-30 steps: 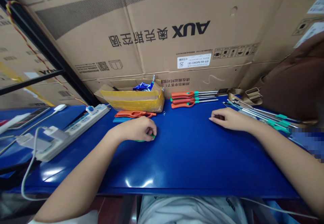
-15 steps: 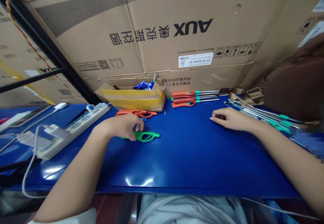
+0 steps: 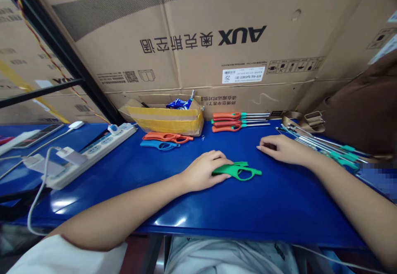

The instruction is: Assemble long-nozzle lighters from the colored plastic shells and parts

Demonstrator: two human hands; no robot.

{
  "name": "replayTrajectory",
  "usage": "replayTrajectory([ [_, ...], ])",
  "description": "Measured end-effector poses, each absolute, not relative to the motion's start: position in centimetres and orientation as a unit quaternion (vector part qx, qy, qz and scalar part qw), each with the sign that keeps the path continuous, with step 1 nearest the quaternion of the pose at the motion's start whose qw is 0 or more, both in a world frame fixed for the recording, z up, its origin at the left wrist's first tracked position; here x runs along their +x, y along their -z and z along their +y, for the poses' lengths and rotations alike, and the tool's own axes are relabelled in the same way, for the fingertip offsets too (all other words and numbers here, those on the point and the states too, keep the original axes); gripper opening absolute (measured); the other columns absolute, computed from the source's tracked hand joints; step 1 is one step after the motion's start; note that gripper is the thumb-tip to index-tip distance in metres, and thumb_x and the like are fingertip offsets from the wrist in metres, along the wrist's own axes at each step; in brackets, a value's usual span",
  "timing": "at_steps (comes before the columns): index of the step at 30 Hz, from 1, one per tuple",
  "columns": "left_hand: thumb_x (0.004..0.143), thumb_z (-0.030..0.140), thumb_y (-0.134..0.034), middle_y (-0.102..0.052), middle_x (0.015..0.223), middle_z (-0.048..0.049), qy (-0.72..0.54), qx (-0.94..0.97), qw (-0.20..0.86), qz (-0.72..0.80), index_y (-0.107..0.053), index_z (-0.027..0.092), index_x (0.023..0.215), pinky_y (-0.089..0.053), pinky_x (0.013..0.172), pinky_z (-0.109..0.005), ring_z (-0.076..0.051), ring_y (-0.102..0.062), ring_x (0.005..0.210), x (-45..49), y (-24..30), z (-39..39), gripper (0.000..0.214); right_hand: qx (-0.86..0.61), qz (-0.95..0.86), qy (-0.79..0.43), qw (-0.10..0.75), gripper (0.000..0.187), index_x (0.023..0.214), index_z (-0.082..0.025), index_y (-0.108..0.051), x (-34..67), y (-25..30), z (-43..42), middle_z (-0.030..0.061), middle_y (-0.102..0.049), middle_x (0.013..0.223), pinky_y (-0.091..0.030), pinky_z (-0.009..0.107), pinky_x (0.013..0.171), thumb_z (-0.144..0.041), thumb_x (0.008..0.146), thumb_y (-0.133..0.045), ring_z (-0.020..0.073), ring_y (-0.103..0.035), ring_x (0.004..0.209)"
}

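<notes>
So compared to half a second before, the green plastic trigger-shaped handle (image 3: 240,170) had travelled a fair way. It used to lie just in front of the yellow-taped cardboard box (image 3: 167,120), and now it sat well to the right of the box and nearer the front edge of the shiny blue table (image 3: 217,212). The left hand (image 3: 203,171) went with it. Its fingers were curled over the handle's wide end, keeping hold of it against the tabletop.

The handle lay flat, with its long axis running left to right, roughly along the table's front edge. The narrow tip pointed right and the finger loop faced the person.

The right hand (image 3: 279,148) hadn't budged. It was further right of the box than the handle, resting on the table, loosely curled with nothing in it. The flat orange handle (image 3: 167,137) and blue handle (image 3: 158,144) lay right in front of the box.
</notes>
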State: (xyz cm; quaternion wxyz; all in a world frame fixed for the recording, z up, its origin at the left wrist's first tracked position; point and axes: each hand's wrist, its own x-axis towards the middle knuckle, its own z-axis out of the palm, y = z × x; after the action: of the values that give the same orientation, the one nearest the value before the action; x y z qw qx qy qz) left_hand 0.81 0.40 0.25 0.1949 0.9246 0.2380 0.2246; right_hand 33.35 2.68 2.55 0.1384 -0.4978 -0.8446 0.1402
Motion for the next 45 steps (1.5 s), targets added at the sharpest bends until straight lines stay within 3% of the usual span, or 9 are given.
replayTrajectory([
  [7, 0.092, 0.023, -0.065, -0.068, 0.125, -0.0093, -0.277, 0.894, 0.229, 0.266, -0.060, 0.023, 0.134, -0.050, 0.105, -0.040, -0.024, -0.063, 0.117, 0.5, 0.0, 0.9, 0.043, -0.389, -0.893, -0.176, 0.141, 0.054, 0.121, -0.026, -0.063, 28.3, -2.8, -0.2, 0.0067, -0.067, 0.111, -0.051, 0.034, 0.080, -0.063, 0.082, -0.071, 0.0241, -0.065, 0.095],
  [9, 0.091, 0.023, -0.067, -0.068, 0.129, -0.0093, -0.291, 0.888, 0.243, 0.261, -0.059, 0.024, 0.134, -0.050, 0.106, -0.040, -0.024, -0.064, 0.119, 0.5, 0.2, 1.1, 0.044, -0.371, -0.905, -0.157, 0.139, 0.056, 0.127, -0.027, -0.060, 27.2, -2.4, -0.6, 0.0084, -0.065, 0.118, -0.051, 0.036, 0.085, -0.062, 0.084, -0.069, 0.0261, -0.065, 0.103],
  [13, 0.091, 0.023, -0.068, -0.067, 0.129, -0.0109, -0.299, 0.885, 0.254, 0.251, -0.058, 0.022, 0.135, -0.051, 0.105, -0.039, -0.024, -0.064, 0.119, 0.5, 0.5, 1.3, 0.045, -0.368, -0.908, -0.146, 0.138, 0.043, 0.123, -0.024, -0.062, 27.0, -1.7, -0.4, 0.0090, -0.066, 0.114, -0.051, 0.034, 0.081, -0.054, 0.093, -0.061, 0.0237, -0.065, 0.098],
  [21, 0.092, 0.028, -0.069, -0.066, 0.132, -0.0111, -0.282, 0.881, 0.238, 0.296, -0.058, 0.023, 0.135, -0.050, 0.106, -0.042, -0.025, -0.062, 0.120, -0.2, 0.4, 1.7, 0.045, -0.367, -0.904, -0.164, 0.147, 0.044, 0.120, -0.023, -0.065, 28.1, -2.4, -0.1, 0.0075, -0.069, 0.106, -0.051, 0.031, 0.078, -0.054, 0.090, -0.066, 0.0213, -0.065, 0.090],
  [27, 0.089, 0.028, -0.071, -0.072, 0.114, -0.0075, -0.287, 0.865, 0.225, 0.344, -0.064, 0.022, 0.121, -0.053, 0.099, -0.040, -0.024, -0.064, 0.107, -0.4, 0.2, 2.4, 0.034, -0.436, -0.833, -0.210, 0.267, 0.039, 0.099, -0.022, -0.071, 28.3, -2.0, 0.7, 0.0071, -0.074, 0.092, -0.052, 0.033, 0.079, -0.046, 0.103, -0.041, 0.0204, -0.068, 0.082],
  [30, 0.088, 0.027, -0.071, -0.072, 0.112, -0.0074, -0.296, 0.855, 0.229, 0.360, -0.061, 0.021, 0.126, -0.053, 0.098, -0.040, -0.024, -0.064, 0.107, -0.5, 0.1, 2.4, 0.040, -0.488, -0.764, -0.276, 0.319, 0.039, 0.095, -0.020, -0.069, 28.5, -1.7, 1.0, 0.0030, -0.067, 0.076, -0.048, 0.029, 0.059, -0.053, 0.098, -0.048, 0.0150, -0.059, 0.059],
  [33, 0.089, 0.026, -0.068, -0.072, 0.114, -0.0077, -0.297, 0.852, 0.224, 0.369, -0.060, 0.021, 0.128, -0.053, 0.100, -0.041, -0.024, -0.063, 0.111, -0.5, 0.1, 2.3, 0.040, -0.483, -0.709, -0.372, 0.355, 0.041, 0.100, -0.020, -0.068, 28.4, -1.6, 1.0, 0.0005, -0.062, 0.077, -0.044, 0.027, 0.047, -0.058, 0.092, -0.054, 0.0106, -0.050, 0.049],
  [40, 0.088, 0.024, -0.068, -0.070, 0.121, -0.0090, -0.324, 0.842, 0.242, 0.358, -0.059, 0.019, 0.129, -0.054, 0.099, -0.039, -0.022, -0.067, 0.106, -0.6, 0.4, 2.8, 0.043, -0.429, -0.664, -0.490, 0.368, 0.039, 0.104, -0.021, -0.063, 28.0, -1.9, 0.6, -0.0020, -0.061, 0.077, -0.055, 0.027, 0.051, -0.054, 0.084, -0.072, 0.0110, -0.059, 0.054],
  [45, 0.092, 0.022, -0.062, -0.070, 0.119, -0.0105, -0.341, 0.850, 0.230, 0.330, -0.066, 0.016, 0.122, -0.054, 0.098, -0.038, -0.022, -0.067, 0.107, -0.7, 0.2, 2.8, 0.030, -0.405, -0.715, -0.504, 0.267, 0.033, 0.094, -0.019, -0.061, 27.5, -1.4, 0.1, -0.0011, -0.064, 0.071, -0.056, 0.027, 0.055, -0.049, 0.086, -0.073, 0.0132, -0.065, 0.057],
])
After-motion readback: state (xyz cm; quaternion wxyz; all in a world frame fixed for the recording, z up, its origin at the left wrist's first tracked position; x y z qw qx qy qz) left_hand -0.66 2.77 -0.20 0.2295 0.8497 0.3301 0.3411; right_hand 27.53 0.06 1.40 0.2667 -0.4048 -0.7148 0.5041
